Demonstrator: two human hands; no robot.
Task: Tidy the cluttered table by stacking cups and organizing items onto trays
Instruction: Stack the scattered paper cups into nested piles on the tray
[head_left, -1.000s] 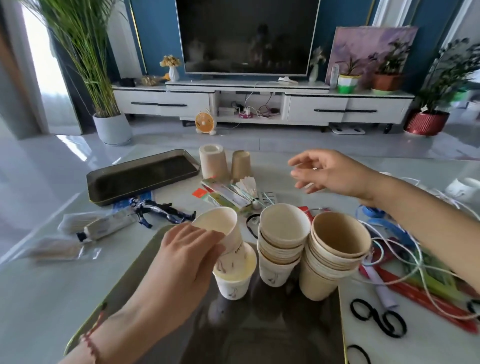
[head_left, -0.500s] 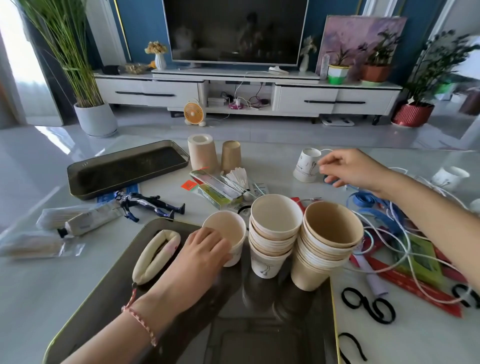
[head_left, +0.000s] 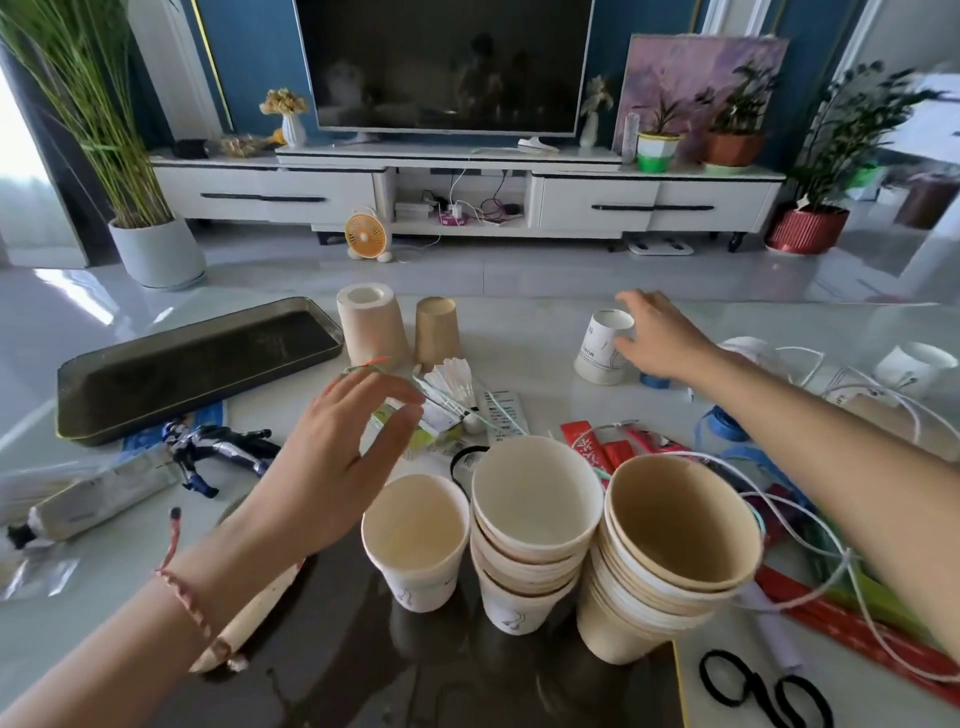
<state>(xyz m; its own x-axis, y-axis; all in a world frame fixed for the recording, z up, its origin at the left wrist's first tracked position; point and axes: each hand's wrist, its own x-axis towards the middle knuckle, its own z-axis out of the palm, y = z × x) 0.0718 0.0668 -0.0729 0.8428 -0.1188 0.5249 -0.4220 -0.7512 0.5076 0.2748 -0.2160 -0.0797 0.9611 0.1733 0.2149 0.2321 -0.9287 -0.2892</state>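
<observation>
The right hand (head_left: 662, 338) wraps the upturned white cup (head_left: 597, 356).

Living-room backdrop
A dark television (head_left: 447, 62) stands on a white cabinet (head_left: 260, 195); a small orange fan (head_left: 365, 236) sits on the floor (head_left: 519, 270) below, a painting (head_left: 696, 78) leaning at right.
</observation>
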